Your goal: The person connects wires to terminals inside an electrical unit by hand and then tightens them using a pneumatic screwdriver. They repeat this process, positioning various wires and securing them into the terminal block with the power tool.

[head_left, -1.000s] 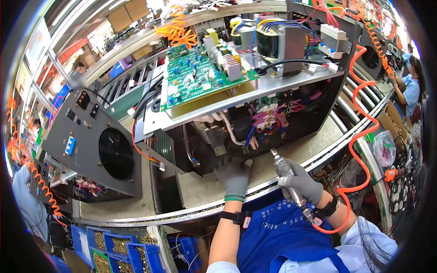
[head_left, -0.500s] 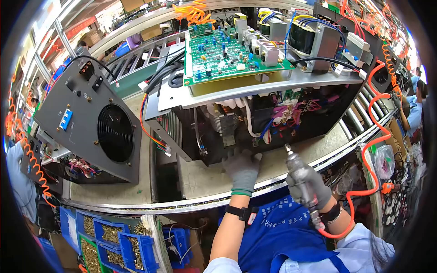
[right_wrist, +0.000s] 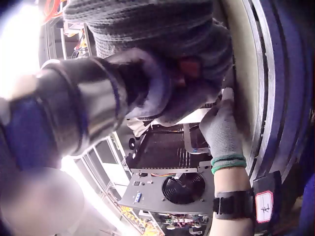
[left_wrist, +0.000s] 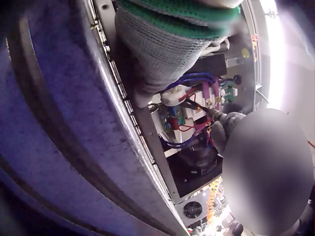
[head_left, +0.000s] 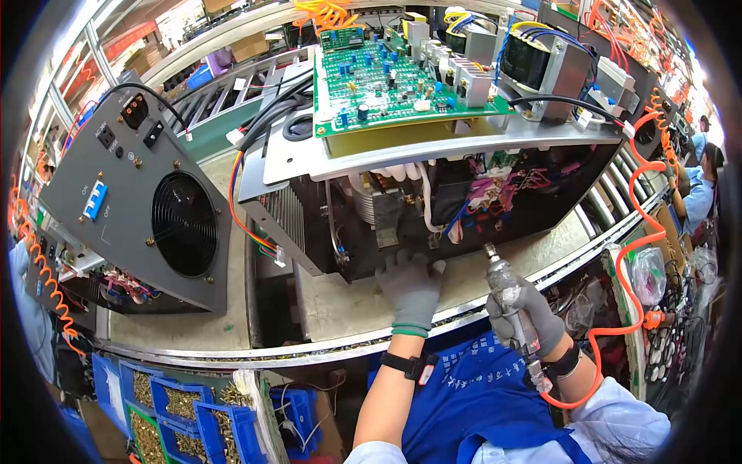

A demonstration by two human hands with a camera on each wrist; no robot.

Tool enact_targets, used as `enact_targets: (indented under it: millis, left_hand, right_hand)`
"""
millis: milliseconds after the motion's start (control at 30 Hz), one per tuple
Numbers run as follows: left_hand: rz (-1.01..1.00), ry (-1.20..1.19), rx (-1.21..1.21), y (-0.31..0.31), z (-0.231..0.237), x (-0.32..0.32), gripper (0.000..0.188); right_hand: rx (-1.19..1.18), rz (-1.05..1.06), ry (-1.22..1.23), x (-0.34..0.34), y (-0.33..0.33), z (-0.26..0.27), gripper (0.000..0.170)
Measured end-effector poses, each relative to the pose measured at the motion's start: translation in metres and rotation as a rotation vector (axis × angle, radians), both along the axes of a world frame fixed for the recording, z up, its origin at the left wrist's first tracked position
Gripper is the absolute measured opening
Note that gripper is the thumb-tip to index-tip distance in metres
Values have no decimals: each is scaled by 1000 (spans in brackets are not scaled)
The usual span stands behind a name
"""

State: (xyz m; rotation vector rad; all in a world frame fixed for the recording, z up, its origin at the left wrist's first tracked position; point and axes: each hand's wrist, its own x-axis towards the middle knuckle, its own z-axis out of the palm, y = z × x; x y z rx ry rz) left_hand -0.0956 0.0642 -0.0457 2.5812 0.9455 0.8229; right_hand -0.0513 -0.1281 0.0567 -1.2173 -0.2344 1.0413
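In the head view, my gloved right hand (head_left: 537,315) grips a pneumatic screwdriver (head_left: 506,286) with an orange coiled air hose (head_left: 614,329) at its rear. The tool's tip points at the open side of a black machine chassis (head_left: 371,201), near purple and red wiring (head_left: 495,189). My gloved left hand (head_left: 410,286) rests at the chassis's lower front edge, fingers loosely spread and holding nothing. On the chassis top sits a green circuit board (head_left: 386,85). In the right wrist view the screwdriver (right_wrist: 93,98) looms large, with my left hand (right_wrist: 224,130) beyond it.
A second machine with a black fan (head_left: 184,224) stands at the left on the bench (head_left: 332,309). Blue bins (head_left: 178,398) of brass-coloured screws sit below the bench edge. Conveyor rollers (head_left: 614,182) run behind at the right. Another person (head_left: 699,182) works at the far right.
The head view has shifted, so the chassis and both hands appear farther right. My right hand's fingers have wrapped more fully round the screwdriver. The left hand stays at the chassis edge.
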Motion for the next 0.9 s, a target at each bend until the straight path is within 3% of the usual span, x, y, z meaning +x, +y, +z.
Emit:
enact_targets:
  millis: [333,533,667,733,900]
  left_hand:
    - [41,22,24,-2,1,0,27]
    - [15,26,36,0,-1,0,29]
    - [2,21,40,2,-8,-1,32]
    - [-30,29,83,3,-9,-1,33]
    - [-33,19,132,3,-5,0,33]
  right_hand:
    - [28,57,-50,4,-1,3,33]
    - [96,57,59,12,-6,-10,38]
    - [47,45,8,4,-9,-3,43]
    - [65,113,30,-2,-23,-5,54]
    - [50,28,13,1,-58,-16,60]
